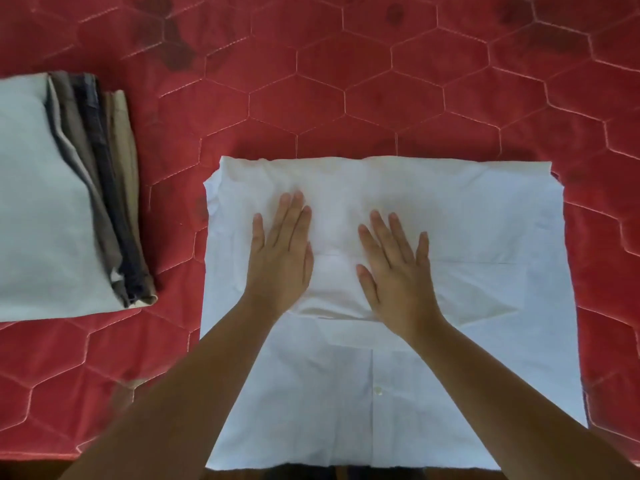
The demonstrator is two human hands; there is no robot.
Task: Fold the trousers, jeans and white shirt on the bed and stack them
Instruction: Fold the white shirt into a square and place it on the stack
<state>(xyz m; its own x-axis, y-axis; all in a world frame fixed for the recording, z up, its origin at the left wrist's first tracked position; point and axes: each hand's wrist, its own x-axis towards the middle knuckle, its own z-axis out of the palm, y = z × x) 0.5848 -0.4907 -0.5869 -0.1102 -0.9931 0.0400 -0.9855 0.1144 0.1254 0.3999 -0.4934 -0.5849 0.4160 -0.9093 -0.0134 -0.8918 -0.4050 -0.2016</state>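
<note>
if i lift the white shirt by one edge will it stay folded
Probably flops: the shirt looks thin, wrinkled and limp on the bed. Folds likely slip open, as only the left hand and right hand pressing flat hold them.

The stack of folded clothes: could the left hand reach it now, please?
Probably yes: the left hand lies flat on the white shirt, with only bare red quilt between it and the stack of folded clothes.
</note>
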